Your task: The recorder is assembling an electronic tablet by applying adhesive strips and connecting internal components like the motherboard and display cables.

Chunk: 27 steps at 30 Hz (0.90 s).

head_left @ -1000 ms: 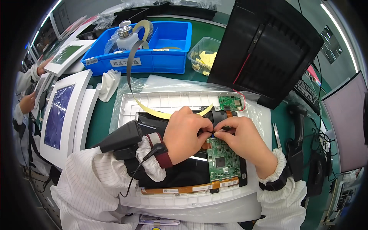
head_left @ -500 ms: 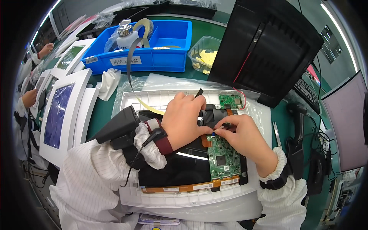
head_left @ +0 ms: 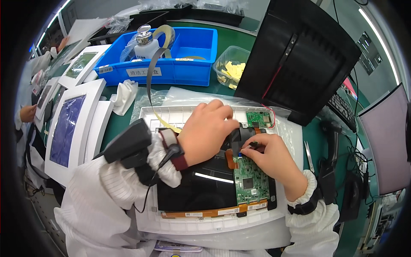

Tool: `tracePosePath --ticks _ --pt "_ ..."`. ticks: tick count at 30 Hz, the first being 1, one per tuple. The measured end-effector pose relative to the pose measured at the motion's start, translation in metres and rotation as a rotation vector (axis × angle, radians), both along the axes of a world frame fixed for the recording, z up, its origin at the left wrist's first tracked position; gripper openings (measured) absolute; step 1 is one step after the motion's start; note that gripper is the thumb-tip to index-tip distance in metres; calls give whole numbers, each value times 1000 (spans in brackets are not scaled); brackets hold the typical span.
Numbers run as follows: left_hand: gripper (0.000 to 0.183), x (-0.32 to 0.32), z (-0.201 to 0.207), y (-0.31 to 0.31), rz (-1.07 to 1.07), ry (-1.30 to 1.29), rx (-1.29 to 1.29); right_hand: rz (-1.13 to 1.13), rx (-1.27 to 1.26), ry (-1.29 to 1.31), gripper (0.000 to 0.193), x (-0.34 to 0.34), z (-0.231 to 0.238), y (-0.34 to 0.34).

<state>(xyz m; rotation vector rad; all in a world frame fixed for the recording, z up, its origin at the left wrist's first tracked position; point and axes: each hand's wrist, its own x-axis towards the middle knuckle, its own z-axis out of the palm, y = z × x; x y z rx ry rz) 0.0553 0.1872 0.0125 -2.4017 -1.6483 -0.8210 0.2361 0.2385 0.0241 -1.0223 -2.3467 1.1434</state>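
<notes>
A display panel (head_left: 192, 188) with a black face lies in a white plastic frame. A green circuit board (head_left: 252, 180) is fixed at its right, with an orange flat cable (head_left: 231, 159) at the board's upper left corner. My right hand (head_left: 272, 158) pinches a small black piece (head_left: 254, 145) over the board's top edge, by a small blue connector tab. My left hand (head_left: 207, 132) is over the panel's upper middle, fingers curled and closed; a dark strip (head_left: 236, 138) runs just below its fingertips. Whatever it may hold is hidden.
A blue divided bin (head_left: 184, 73) holds a pump bottle and tape rolls. Beside it stands a clear tub (head_left: 231, 68) of yellow pieces. A black monitor-like housing (head_left: 295, 60) rises at right, wired to a small green board (head_left: 259, 119). Tweezers (head_left: 308, 156) and a scanner (head_left: 332, 154) lie right.
My left hand has lifted away from the board's top edge, its thumb moving up and right. My right hand stays pinched there. At far left, another person's hand has shifted.
</notes>
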Motion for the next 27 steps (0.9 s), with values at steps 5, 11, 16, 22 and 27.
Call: tracePosePath --ticks 5,11,16,22,27 --pt "33 -10 -1 -19 -310 259 -47 -34 -15 11 10 0 -1 2" --pt "35 -11 -3 -16 -335 288 -78 -34 -66 67 6 -2 -4 4" --pt "45 -13 -1 -6 -413 333 -155 -98 -177 110 8 4 -6 10" --pt "50 -22 4 -6 -462 337 -184 -92 -257 174 9 6 -12 13" --pt "48 -19 2 -10 -412 294 -153 -104 -263 158 9 7 -12 13"
